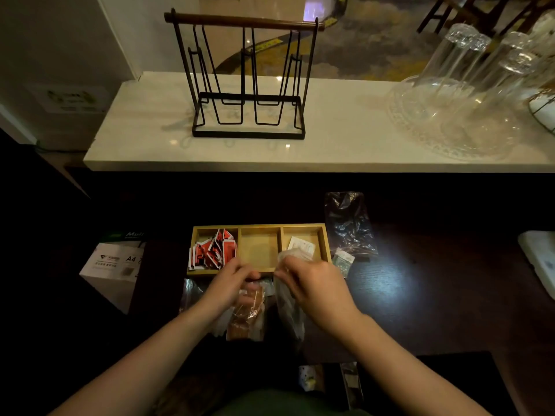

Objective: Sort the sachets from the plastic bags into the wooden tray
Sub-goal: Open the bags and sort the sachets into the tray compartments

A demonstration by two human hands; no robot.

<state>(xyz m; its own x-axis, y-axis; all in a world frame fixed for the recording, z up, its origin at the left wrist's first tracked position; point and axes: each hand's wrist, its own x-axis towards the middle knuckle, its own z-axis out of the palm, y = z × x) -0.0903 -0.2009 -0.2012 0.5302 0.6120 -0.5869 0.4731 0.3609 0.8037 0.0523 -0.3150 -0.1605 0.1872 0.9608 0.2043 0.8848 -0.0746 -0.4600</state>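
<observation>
A wooden tray (260, 227) with three compartments lies on the dark table. Its left compartment holds several red sachets (213, 251), the middle one is bare, and the right one holds a white sachet (301, 245). My left hand (230, 280) grips the top of a clear bag of brown sachets (248, 313) just in front of the tray. My right hand (312, 284) pinches a crinkled clear plastic bag (289, 310) at the tray's front right edge. Whether that bag holds sachets is unclear.
An empty clear bag (348, 223) and a small greenish packet (343, 262) lie right of the tray. A white A4 paper box (115, 267) stands at the left. Behind, a marble counter (330, 145) carries a black wire rack (246, 79) and glass vessels (468, 94).
</observation>
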